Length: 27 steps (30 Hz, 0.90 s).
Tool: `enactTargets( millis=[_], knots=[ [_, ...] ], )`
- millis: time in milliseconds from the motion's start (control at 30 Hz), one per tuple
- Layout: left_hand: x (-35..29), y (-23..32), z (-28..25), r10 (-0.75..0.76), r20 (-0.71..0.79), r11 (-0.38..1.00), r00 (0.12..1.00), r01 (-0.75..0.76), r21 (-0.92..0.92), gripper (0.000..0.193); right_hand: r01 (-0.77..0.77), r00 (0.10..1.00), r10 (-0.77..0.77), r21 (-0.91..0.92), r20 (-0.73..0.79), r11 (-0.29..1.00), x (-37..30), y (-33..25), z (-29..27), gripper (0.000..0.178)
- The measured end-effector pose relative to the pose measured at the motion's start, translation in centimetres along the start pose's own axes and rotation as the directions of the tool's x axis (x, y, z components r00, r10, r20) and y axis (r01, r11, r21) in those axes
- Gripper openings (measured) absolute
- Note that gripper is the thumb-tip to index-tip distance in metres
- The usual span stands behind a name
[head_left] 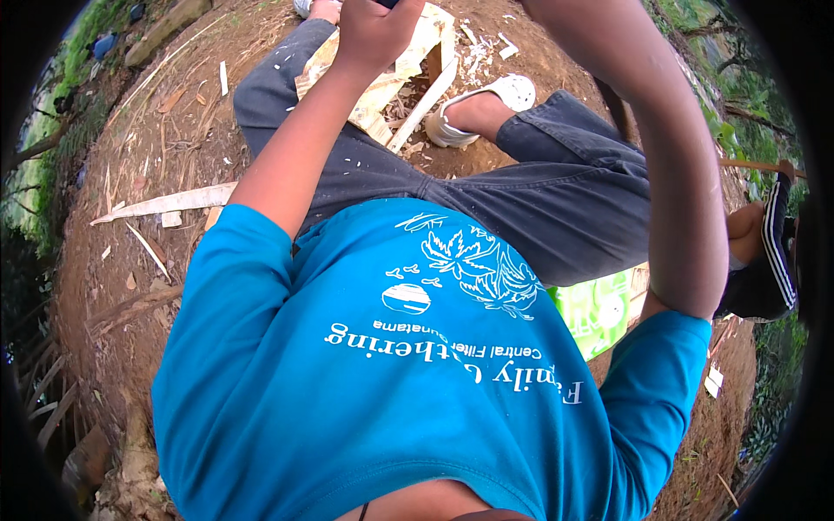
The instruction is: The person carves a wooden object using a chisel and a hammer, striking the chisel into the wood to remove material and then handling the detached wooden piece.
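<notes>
While the person sits on the bare brown earth (148, 286) in a bright blue printed cotton shirt (391, 391) and dark grey trousers (539, 200), the left hand (373, 35) reaches to the far side of the scene and is clenched around a small dark object (385, 3). Only its lower end shows at the top edge, so what it is cannot be told. That fist sits right over a pale, split slab of raw wood (423, 39), which lies on the ground between the legs, beside the foot in a white perforated rubber clog (495, 95). A pale narrow wooden slat (426, 104) leans across the near end of the slab.

The right forearm (669, 148) is raised on the right and runs out of the top edge. The right hand is out of frame, so its grip cannot be told.

Pale chips lie scattered about the slab, and a long pale wooden sliver (165, 202) lies to the left. By these signs, the step in hand looks like the working or splitting of the slab, with the left fist set at it. Any next move there calls for the slab to lie steady against the foot, and for the clog and slat to be kept clear.

At the far right is another person's foot in a black sandal with white stripes (773, 252).
</notes>
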<state>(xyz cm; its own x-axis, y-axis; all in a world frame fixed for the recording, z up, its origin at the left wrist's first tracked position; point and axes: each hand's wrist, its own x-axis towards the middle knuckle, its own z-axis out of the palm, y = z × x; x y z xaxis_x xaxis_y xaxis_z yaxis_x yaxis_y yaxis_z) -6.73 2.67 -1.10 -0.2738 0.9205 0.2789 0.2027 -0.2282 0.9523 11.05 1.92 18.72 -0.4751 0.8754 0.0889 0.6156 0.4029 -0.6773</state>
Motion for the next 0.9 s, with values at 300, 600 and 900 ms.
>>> enactTargets(
  millis=[300,600,900],
  knots=[
    [0.6,0.2,0.5,0.009,-0.028,1.0,1.0,-0.009,-0.022,0.02,-0.057,0.985,0.07,-0.083,0.157,0.995,0.8,-0.3,-0.8,0.036],
    [0.3,0.3,0.4,-0.015,-0.015,0.999,1.0,0.015,-0.036,0.016,0.036,0.994,-0.035,-0.006,0.099,0.999,0.8,0.4,0.0,0.036],
    [-0.1,-0.1,-1.4,-0.053,-0.068,0.997,0.996,0.056,0.048,0.018,0.203,0.978,-0.202,-0.012,0.061,0.979,1.5,1.5,1.9,0.036]
  ],
)
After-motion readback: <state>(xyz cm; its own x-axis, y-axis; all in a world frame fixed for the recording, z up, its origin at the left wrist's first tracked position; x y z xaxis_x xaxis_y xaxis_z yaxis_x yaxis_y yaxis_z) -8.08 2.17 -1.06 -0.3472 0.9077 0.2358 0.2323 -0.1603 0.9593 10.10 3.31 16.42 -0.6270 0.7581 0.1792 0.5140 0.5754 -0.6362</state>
